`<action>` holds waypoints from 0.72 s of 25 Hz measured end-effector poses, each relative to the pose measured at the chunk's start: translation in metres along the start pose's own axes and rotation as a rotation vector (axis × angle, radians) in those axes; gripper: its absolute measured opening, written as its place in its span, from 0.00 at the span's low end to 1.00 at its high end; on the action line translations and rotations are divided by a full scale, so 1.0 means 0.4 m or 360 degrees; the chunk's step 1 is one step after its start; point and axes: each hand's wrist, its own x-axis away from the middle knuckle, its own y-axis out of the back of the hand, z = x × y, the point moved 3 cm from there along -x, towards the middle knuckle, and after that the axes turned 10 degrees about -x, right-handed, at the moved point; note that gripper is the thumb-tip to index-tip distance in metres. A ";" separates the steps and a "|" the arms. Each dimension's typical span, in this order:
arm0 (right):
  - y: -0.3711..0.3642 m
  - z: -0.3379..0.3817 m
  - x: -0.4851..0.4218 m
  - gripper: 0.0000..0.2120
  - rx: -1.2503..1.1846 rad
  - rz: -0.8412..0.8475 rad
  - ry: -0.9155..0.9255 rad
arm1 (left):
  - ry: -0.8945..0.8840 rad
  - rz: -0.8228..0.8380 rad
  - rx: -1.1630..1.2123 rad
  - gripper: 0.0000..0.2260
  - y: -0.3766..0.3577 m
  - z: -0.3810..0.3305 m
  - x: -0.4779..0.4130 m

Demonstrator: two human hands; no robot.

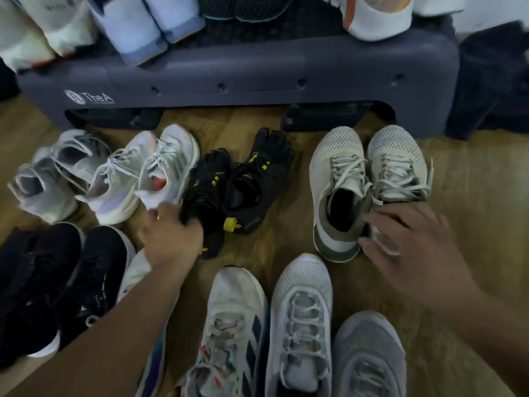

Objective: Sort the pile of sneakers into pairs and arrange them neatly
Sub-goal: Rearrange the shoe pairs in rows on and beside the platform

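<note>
2 hands: left hand (171, 239) grips black shoe (205, 180) on wood floor (472, 210), right hand (415, 247) splayed.

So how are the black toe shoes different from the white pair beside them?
The toe shoes are black with yellow bits; the white pair is off-white with greyish heels. The toe shoes have separate toes; the white pair has round fronts and laces. The left hand grips a toe shoe; the right hand is open by the white pair. Both pairs sit side by side on the floor.

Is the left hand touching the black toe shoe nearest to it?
Touching. The head view shows the left hand curled over the heel of that black toe shoe.
</note>
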 end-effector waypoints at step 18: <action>-0.074 -0.006 -0.054 0.25 0.0161 0.0243 0.0096 | -0.0661 0.0138 -0.0312 0.28 -0.048 -0.125 0.050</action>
